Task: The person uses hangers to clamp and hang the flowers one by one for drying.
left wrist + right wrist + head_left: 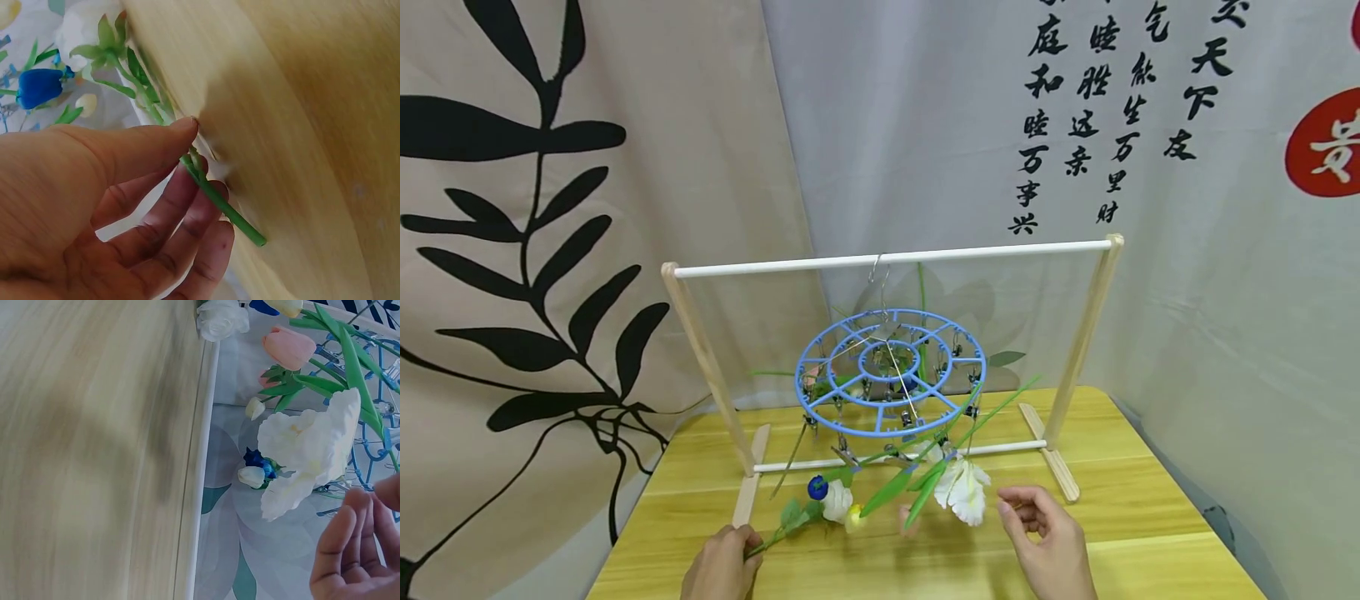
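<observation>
My left hand (722, 560) pinches the green stem (225, 203) of an artificial white rose (837, 502) between thumb and fingers. The stem's cut end sticks out past the fingers in the left wrist view. A blue round clip hanger (891, 433) hangs above the table with artificial flowers clipped to it. My right hand (1047, 542) holds nothing; its fingers are loosely bent, right of a large white flower (962, 490). In the right wrist view, a pink tulip (289, 348) hangs beside that flower. A blue flower (817, 487) shows near the rose.
The hanger's hook (880, 271) sits over the white rod (760, 267) of a wooden stand (1084, 333). The stand rests on a wood-grain table (1150, 517). Behind it hangs a cloth (895, 125) with dark lettering and a printed plant.
</observation>
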Demonstrator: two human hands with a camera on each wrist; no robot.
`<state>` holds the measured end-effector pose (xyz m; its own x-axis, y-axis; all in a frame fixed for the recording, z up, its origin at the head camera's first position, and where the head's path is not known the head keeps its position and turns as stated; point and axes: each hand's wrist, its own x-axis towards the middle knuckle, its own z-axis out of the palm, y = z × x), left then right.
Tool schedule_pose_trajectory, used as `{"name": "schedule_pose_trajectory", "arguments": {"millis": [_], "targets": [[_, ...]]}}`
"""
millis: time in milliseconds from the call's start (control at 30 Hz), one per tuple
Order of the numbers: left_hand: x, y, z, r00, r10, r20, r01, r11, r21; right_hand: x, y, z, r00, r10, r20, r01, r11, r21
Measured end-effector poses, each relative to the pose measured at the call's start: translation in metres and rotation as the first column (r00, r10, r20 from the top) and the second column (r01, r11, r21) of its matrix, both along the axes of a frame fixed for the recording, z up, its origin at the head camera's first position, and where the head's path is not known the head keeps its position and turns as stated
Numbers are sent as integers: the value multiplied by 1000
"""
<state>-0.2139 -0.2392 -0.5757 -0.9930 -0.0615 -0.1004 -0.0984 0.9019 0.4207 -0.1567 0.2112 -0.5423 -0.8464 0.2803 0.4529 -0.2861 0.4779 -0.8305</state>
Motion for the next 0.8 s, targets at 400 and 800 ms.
{"name": "schedule_pose_trajectory", "arguments": {"millis": [400,800], "targets": [[0,-9,7,993,-35,-109,43,997,66,-2,-5,-6,996,72,-54,-71,997,16],[5,-8,42,864,-222,-452,268,962,40,-14,-21,-9,936,253,-245,-219,963,155]]}}
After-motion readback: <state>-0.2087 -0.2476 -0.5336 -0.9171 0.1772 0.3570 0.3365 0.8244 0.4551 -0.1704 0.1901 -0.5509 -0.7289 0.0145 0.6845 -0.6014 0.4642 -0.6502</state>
